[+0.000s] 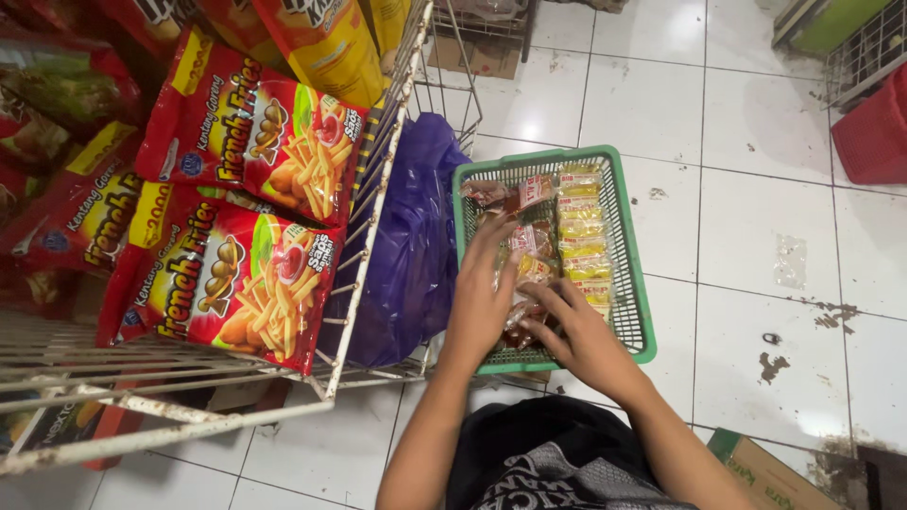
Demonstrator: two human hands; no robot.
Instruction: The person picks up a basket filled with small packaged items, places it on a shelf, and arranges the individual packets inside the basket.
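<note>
Green basket (631, 283) walls are boxing in the snack packets (578, 236) on all sides, so access is only coming from above. White wire rack (373, 203) and purple plastic bag (416, 236) are crowding the basket's left edge, leaving no gap there. White tiled floor (756, 217) right of the basket is lying open. Cardboard box (765, 472) is sitting near the lower right, red crate (874, 132) far right.

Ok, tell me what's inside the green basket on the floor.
The green basket holds a column of small yellow packets and clear-wrapped reddish-brown snack packs. The left hand and right hand cover the near packs, so what lies beneath stays hidden.
</note>
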